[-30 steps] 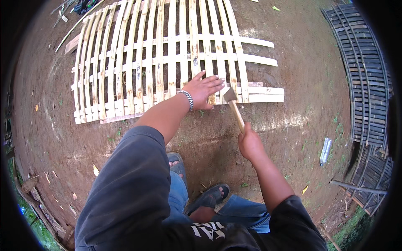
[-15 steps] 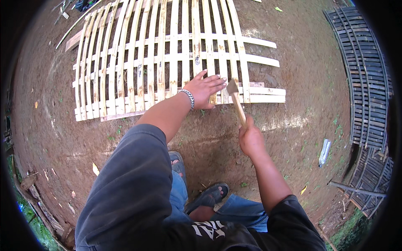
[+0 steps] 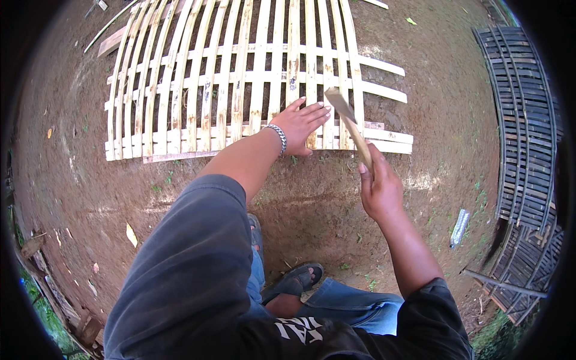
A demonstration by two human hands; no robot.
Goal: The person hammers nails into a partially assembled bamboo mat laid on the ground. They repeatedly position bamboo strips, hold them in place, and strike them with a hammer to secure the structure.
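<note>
My left hand (image 3: 298, 127), with a chain bracelet at the wrist, lies flat with fingers spread on the pale bamboo slats at the near edge of a lattice panel (image 3: 259, 90). The panel has long slats running away from me over several crosswise strips. My right hand (image 3: 382, 187) is wrapped round the wooden handle of a hammer (image 3: 362, 147). Its dull metal head (image 3: 340, 104) appears over the slats just right of my left fingertips. Whether the head touches the panel, I cannot tell.
Dark slatted racks (image 3: 521, 126) stand along the right side. A shiny, crumpled silvery packet (image 3: 459, 228) lies on the bare soil near them. A reddish board (image 3: 113, 42) sticks out at the panel's far left. My sandalled feet (image 3: 294, 282) are just below the panel.
My right hand has risen slightly and shifted right, tilting the hammer head up off its former spot. My left hand stays on the slats. The whole view has shifted a little.
</note>
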